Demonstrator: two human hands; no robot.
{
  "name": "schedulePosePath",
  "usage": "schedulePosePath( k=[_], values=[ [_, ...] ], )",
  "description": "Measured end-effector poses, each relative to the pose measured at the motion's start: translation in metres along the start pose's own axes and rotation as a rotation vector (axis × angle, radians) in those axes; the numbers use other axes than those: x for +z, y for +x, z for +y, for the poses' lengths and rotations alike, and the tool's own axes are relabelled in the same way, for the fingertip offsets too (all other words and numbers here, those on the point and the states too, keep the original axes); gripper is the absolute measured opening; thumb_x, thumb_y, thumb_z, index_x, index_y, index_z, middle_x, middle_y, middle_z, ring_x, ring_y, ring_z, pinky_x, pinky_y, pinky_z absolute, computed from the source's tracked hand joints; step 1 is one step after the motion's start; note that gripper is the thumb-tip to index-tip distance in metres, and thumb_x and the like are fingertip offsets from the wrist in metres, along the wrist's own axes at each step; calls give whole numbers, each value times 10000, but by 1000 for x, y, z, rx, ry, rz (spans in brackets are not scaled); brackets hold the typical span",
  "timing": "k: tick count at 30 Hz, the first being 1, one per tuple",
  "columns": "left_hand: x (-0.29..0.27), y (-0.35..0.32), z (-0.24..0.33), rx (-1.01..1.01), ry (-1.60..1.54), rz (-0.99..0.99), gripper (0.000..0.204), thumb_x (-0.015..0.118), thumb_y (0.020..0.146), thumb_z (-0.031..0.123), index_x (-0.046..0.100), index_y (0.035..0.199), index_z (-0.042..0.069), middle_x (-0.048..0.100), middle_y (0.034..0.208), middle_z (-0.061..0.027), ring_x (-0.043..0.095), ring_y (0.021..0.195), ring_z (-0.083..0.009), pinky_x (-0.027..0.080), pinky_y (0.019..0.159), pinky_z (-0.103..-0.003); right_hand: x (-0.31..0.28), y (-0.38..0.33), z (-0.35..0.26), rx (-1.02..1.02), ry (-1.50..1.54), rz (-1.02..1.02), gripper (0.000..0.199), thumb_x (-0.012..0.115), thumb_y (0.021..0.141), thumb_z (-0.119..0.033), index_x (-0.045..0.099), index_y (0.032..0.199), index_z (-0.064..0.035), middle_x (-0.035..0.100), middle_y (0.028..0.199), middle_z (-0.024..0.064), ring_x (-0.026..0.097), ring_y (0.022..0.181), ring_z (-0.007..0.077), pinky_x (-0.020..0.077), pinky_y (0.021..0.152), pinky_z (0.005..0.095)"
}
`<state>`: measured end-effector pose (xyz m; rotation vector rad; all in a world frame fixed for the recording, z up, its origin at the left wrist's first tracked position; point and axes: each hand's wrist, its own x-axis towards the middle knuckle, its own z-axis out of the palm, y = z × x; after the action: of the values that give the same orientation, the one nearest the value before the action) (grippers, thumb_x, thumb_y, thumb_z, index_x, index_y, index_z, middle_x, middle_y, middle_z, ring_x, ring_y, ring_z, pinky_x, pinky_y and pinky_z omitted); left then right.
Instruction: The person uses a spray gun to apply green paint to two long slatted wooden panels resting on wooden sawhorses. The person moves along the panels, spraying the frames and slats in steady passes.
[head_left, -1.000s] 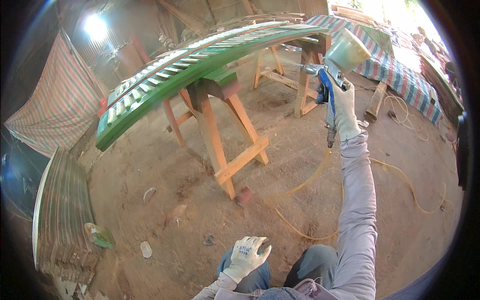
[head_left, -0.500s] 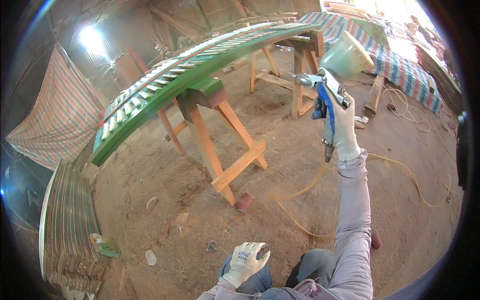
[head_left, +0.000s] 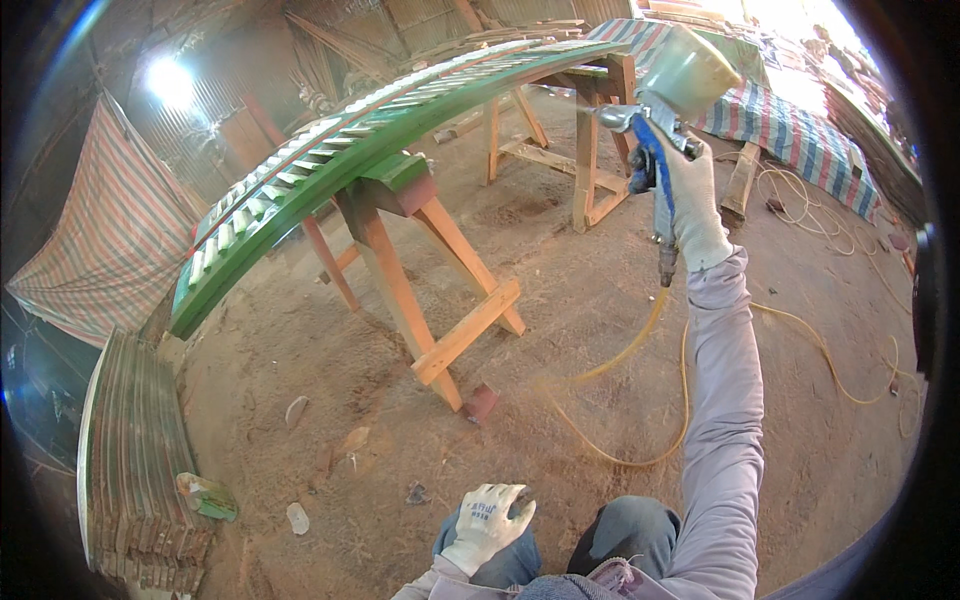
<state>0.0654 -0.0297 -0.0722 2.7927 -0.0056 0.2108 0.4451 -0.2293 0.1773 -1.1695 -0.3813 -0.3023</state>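
Note:
My right hand (head_left: pixel 690 195), in a white glove with blue on the fingers, is closed round the handle of a silver spray gun (head_left: pixel 655 135). A translucent cup (head_left: pixel 690 75) with pale green paint tops the gun, and faint mist shows at its nozzle. Left of the nozzle, apart from it, lies a long green frame (head_left: pixel 330 185) with rows of white slats, resting on wooden trestles (head_left: pixel 385 285). My left hand (head_left: pixel 490 520), also gloved, rests on my left knee with its thumb apart and nothing in it.
A yellow hose (head_left: pixel 640 345) hangs from the gun and loops over the dirt floor. Stacked boards (head_left: pixel 140 460) stand at the lower left beneath a striped tarp (head_left: pixel 110 230). Another striped tarp (head_left: pixel 800 140) and a timber beam (head_left: pixel 740 185) lie at the right.
My right hand with the spray gun has shifted slightly right. The frame and trestles appear a little further left in the view. My left hand stays on the knee.

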Motion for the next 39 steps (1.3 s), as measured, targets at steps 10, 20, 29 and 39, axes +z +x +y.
schedulePosePath(
  k=[10,20,29,39],
  values=[
    [-57,3,-12,85,25,-563,348,651,880,460,734,1064,177,741,1071,-16,656,1063,-298,512,879,-477,-17,4,12,38,91,-66,220,680,978,-182,713,1081,10,735,805,109,732,689,180,596,609,296],
    [-98,37,8,-14,84,-873,349,565,899,406,732,948,104,740,989,-129,678,957,-336,528,857,-468,-32,-19,-29,138,-208,118,352,629,984,-42,622,1333,9,718,991,39,656,786,65,517,613,215],
    [-94,67,119,-370,108,-474,238,647,871,330,701,974,123,706,947,-134,666,963,-355,521,872,-480,-119,138,-227,139,-494,240,354,621,988,-77,583,1316,48,692,1010,114,694,787,178,578,655,273],
    [-112,233,259,-743,-691,-486,456,778,820,327,638,1194,107,682,1149,-158,607,1132,-379,464,996,-501,-89,321,-230,262,-406,52,415,584,976,11,566,1391,21,687,1104,82,657,783,101,509,628,218]
  ],
)
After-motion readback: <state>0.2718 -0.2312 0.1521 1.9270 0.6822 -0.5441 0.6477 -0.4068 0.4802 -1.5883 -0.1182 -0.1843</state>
